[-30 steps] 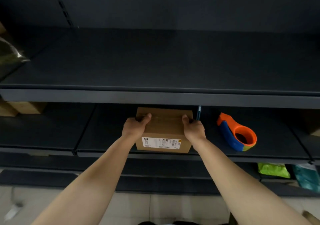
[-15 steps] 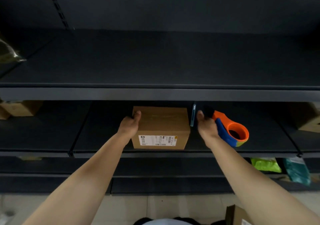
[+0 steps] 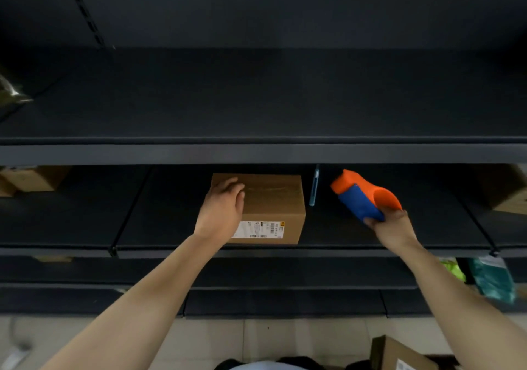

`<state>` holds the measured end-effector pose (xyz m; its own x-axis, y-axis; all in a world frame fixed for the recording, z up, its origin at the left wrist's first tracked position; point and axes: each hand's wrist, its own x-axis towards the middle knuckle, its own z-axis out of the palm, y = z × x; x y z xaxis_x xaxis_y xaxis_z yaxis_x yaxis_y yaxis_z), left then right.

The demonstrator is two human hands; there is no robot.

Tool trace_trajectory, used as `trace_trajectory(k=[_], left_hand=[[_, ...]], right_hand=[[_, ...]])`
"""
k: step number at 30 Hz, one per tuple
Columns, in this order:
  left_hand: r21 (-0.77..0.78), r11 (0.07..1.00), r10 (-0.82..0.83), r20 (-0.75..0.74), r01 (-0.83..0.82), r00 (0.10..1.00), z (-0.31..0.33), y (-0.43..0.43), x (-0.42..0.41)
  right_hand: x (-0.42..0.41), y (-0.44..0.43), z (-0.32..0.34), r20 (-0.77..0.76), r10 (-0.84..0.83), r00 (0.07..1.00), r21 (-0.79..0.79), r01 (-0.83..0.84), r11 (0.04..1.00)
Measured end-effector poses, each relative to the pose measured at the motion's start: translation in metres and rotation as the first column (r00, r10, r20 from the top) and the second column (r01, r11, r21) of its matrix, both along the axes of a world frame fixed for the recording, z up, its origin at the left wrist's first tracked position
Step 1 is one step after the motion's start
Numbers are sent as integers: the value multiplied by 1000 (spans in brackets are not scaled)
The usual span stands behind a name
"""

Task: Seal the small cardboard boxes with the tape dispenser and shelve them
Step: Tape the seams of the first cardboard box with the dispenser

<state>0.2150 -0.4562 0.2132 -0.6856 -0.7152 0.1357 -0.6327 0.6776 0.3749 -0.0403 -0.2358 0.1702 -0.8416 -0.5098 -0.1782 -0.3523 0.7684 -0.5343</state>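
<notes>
You are working with bare hands, the left hand point(image 3: 221, 210) and the right hand point(image 3: 395, 227). Back from the fingers, both forearms point(image 3: 148, 292) are showing bare to the lower edge of view. Far behind your fingers, between the arms, you are wearing a pale bluish-white garment point(image 3: 256, 366), dark-edged and barely showing.

Left side of cardboard box point(image 3: 271, 204) and near end of its label point(image 3: 261, 229) covered by left hand point(image 3: 221, 213); label print too small to be read. Tape dispenser point(image 3: 362, 195) near end hidden in right hand point(image 3: 393, 227). Floor box point(image 3: 399, 355) cut off at bottom edge, side box point(image 3: 510, 195) at right edge. Teal package point(image 3: 494, 278) blurred.
</notes>
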Motion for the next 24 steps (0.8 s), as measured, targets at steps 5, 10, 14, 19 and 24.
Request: trace_trajectory(k=[5, 10, 14, 19, 24], left_hand=[[262, 952, -89, -252, 157, 964, 28, 27, -21], [679, 618, -52, -467, 396, 883, 47, 51, -48], [830, 360, 103, -488, 425, 867, 47, 59, -52], [873, 354, 313, -447, 334, 838, 42, 71, -59], [934, 326, 501, -302, 147, 811, 36, 72, -66]], right_hand=[[16, 7, 61, 191, 351, 916, -72, -344, 936], [24, 10, 81, 255, 468, 846, -23, -478, 878], [19, 11, 90, 295, 521, 801, -25, -539, 842], [16, 9, 91, 407, 537, 739, -141, -530, 836], [10, 9, 94, 452, 564, 691, -333, -456, 825]])
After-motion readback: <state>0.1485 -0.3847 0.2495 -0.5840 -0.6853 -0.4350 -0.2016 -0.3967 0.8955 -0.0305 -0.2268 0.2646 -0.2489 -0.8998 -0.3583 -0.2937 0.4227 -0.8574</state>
